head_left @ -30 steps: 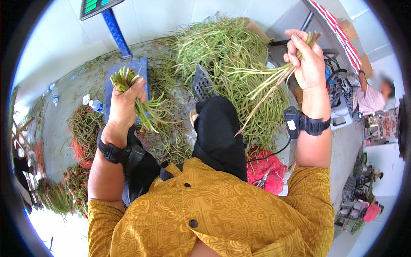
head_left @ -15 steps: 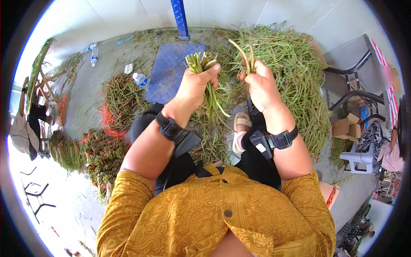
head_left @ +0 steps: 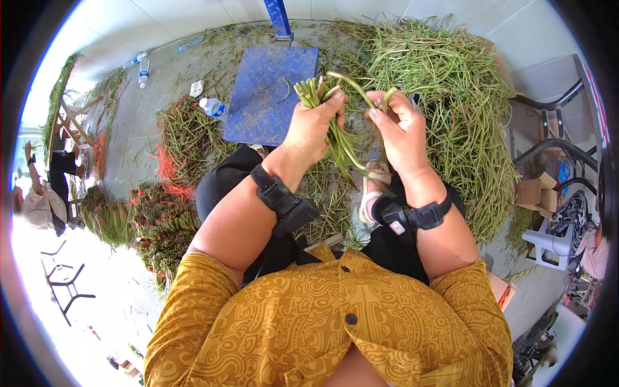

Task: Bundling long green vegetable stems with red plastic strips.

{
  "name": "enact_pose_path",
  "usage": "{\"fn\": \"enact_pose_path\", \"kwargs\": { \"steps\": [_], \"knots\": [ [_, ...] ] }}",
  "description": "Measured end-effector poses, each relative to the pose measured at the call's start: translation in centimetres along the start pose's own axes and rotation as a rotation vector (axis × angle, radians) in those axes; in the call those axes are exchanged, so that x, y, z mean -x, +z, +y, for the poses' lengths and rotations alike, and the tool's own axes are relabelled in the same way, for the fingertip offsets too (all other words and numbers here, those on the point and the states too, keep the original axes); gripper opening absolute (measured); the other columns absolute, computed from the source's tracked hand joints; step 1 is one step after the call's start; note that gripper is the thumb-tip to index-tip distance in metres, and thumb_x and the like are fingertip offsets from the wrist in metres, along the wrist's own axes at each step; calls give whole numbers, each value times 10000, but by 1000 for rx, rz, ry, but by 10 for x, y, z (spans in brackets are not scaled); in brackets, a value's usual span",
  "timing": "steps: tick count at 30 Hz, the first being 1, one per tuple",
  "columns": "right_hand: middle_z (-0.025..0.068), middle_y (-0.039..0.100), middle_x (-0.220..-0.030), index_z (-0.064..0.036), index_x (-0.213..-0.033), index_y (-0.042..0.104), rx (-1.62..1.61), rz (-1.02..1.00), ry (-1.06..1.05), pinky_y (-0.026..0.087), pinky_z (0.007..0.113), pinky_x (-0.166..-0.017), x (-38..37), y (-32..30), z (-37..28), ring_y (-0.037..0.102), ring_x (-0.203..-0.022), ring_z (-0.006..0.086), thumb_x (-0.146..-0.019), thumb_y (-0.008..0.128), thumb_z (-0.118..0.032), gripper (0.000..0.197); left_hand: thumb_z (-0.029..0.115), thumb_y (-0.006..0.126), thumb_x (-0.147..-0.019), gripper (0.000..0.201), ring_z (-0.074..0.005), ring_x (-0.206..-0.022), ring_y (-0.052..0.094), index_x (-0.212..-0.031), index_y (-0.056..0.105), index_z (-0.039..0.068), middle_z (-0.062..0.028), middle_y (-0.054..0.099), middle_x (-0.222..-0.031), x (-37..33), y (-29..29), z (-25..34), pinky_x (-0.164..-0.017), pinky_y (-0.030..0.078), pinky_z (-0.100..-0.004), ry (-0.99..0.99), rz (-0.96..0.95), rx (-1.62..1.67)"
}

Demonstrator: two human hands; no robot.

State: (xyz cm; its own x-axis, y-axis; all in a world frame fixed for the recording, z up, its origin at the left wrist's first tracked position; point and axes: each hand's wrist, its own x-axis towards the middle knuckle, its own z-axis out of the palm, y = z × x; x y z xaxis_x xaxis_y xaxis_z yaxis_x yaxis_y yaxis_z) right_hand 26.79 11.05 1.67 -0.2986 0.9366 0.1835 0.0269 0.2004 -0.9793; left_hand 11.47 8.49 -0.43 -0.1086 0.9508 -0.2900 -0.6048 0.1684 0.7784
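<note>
My left hand is closed round a bunch of green plant stems. Their cut ends poke out above the fist, and the thinner ends hang below it. Close by on the right, my right hand pinches a couple of loose stems between thumb and fingers. One of these curves over toward the top of the bunch. Whether its tip touches the bunch I cannot tell. Beyond my right hand lies a large heap of long green stems.
A blue platform with plant scraps stands ahead, below a blue post. Bundles with red ties lie at the left, near a water bottle. On the right are black metal legs, an open carton and a white stool.
My right hand has come lower, and its stems now lean left toward the bunch. The view has shifted a little, and the bunch stays in my left hand.
</note>
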Motion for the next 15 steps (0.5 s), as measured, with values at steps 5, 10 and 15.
{"fn": "enact_pose_path", "kwargs": {
  "steps": [5, 10, 15],
  "knots": [
    [37, 561, -938, -20, -997, 632, 121, 1, -157, 460, 221, -702, 7, 3, -2, 569, -796, 115, -789, 579, 61, 230, 186, 543, -891, 178, -112, -616, 480, -976, 543, 29, -20, 517, -761, -3, 3, -7, -547, 397, -248, 46, -147, 175],
    [60, 564, -923, -27, -987, 639, 144, -30, -139, 473, 244, -716, 11, 8, 4, 585, -813, 166, -761, 584, 81, 256, 208, 558, -884, 277, -100, -674, 487, -1081, 515, 18, -12, 505, -787, 0, 1, -3, -565, 403, -246, 24, -211, 202],
    [70, 567, -910, -30, -982, 637, 213, -72, -198, 478, 262, -705, 15, 10, -3, 589, -807, 200, -737, 579, 114, 289, 178, 626, -837, 225, -106, -637, 486, -1001, 565, 36, -2, 531, -802, 8, 13, 5, -559, 423, -258, -54, -27, 264]
  ]
}}
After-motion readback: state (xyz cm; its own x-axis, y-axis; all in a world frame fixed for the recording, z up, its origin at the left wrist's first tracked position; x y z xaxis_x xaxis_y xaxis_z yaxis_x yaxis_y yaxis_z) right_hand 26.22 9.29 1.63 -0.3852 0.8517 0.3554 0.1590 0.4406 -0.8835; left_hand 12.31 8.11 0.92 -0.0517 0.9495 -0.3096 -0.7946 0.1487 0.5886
